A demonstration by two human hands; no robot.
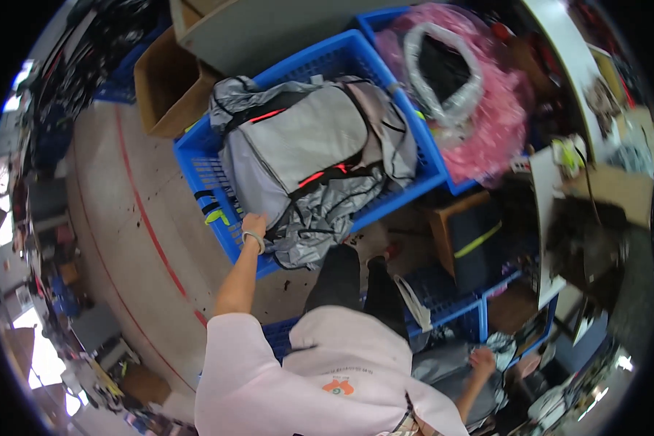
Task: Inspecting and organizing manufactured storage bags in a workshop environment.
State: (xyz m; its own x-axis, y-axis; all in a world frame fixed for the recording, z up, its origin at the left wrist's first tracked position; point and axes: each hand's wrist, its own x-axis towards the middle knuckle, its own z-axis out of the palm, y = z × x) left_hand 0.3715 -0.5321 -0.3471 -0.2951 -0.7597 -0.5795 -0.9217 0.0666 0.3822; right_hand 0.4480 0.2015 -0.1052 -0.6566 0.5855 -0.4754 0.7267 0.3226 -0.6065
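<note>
A large blue plastic crate [408,125] in front of me holds a stack of grey and silver sewn fabric pieces [309,138] with black binding and red strips. My left hand [254,224], a pale band round its wrist, is closed at the near left corner of the stack, its fingers on the grey fabric edge. To my lower right, my right hand [483,360] is curled closed beside a dark grey fabric bundle [443,367]. What its fingers hold, if anything, cannot be made out.
A second blue crate with pink plastic wrap [487,138] stands at the far right. An open cardboard box [168,83] is at the far left. A brown box [450,236] and a lower blue crate [479,320] lie right of my legs. Red floor lines [147,218] run left.
</note>
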